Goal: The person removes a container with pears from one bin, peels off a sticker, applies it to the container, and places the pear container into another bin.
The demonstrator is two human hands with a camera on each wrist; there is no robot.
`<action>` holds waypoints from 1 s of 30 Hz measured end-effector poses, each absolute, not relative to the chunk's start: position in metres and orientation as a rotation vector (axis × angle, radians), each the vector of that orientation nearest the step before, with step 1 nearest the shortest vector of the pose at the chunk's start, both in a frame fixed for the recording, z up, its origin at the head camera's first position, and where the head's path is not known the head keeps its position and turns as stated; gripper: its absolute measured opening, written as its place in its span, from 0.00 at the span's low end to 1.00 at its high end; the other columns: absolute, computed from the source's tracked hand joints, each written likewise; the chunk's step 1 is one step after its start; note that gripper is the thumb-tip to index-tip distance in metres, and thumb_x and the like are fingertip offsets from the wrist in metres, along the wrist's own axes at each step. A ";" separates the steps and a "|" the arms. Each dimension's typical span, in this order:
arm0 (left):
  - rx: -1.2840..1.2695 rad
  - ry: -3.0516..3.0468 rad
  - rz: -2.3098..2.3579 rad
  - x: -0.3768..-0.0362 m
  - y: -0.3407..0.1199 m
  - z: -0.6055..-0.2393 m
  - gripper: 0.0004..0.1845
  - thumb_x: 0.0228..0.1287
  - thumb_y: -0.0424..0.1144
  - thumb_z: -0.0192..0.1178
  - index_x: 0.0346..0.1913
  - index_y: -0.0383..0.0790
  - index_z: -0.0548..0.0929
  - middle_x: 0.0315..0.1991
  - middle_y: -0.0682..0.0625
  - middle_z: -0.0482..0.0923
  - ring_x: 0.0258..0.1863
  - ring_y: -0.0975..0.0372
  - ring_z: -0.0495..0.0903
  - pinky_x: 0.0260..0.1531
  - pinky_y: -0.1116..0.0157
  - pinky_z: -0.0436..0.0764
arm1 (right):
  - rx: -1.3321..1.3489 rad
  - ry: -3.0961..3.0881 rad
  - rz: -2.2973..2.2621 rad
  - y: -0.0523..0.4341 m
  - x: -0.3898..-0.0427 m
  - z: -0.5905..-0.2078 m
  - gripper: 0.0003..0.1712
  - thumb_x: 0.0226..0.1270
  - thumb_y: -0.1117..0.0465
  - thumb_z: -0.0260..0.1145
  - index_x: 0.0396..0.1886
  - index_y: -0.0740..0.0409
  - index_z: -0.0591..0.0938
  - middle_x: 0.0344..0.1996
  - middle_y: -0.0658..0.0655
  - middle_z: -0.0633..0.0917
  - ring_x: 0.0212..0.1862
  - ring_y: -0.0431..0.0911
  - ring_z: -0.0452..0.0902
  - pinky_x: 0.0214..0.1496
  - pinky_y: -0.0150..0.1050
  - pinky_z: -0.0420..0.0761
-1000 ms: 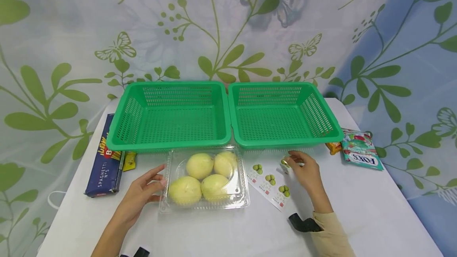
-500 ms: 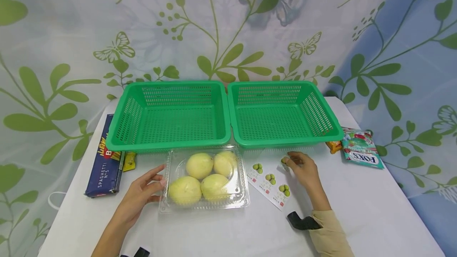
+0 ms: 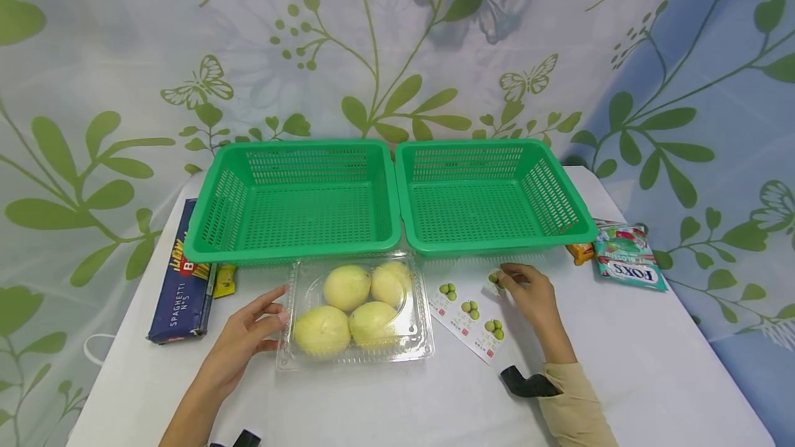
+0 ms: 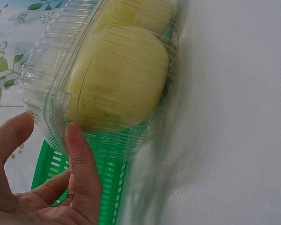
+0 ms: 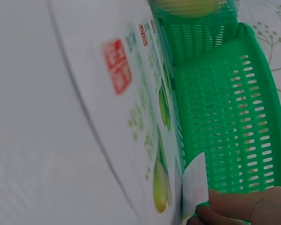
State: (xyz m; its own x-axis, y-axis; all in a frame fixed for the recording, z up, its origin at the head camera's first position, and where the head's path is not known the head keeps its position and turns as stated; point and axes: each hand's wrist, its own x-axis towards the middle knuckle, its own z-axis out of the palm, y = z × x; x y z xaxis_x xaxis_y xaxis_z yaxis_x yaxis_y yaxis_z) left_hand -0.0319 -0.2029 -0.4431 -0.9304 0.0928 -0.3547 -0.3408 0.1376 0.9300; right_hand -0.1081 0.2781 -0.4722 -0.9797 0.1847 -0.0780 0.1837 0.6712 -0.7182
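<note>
A clear plastic box [image 3: 413, 350] with several yellow fruits [image 3: 348, 288] inside sits in front of the green baskets. My left hand [image 3: 245, 333] rests at its left side, fingertips touching the rim. Seen from the left wrist, the clear lid [image 4: 47, 75] comes close to the thumb and a finger. To the right of the box lies a white label sheet [image 3: 456, 326] printed with green fruit. Between thumb and finger, my right hand [image 3: 533, 299] pinches a sticker [image 3: 493, 280] at the sheet's upper right. In the right wrist view the sticker [image 5: 195, 185] bends up from the sheet.
Two green baskets [image 3: 310, 254] [image 3: 503, 245] stand side by side behind the box. At left lie a blue spaghetti pack [image 3: 180, 302] and a small yellow packet [image 3: 225, 281]. A Fox's bag [image 3: 629, 257] and an orange packet [image 3: 580, 253] lie at right.
My right hand has barely shifted; the sticker at its fingertips has turned a little and shows its printed fruit more clearly. The left hand and the box have not moved.
</note>
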 end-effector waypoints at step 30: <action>-0.268 2.083 1.850 -0.034 -0.203 -0.444 0.33 0.73 0.42 0.58 0.78 0.43 0.61 0.50 0.52 0.69 0.40 0.68 0.78 0.41 0.64 0.85 | -0.252 -2.843 1.192 0.273 -0.109 -0.475 0.21 0.70 0.60 0.66 0.58 0.65 0.82 0.53 0.66 0.82 0.52 0.57 0.78 0.42 0.36 0.78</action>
State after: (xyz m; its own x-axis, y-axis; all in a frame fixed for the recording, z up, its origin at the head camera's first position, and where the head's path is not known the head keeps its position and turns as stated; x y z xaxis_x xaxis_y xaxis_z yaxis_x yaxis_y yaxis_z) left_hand -0.0338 -0.2029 -0.4444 -0.9241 0.0834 -0.3729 -0.3605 0.1339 0.9231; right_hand -0.1086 0.2728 -0.4755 -0.9856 0.1680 -0.0185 0.1310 0.6899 -0.7119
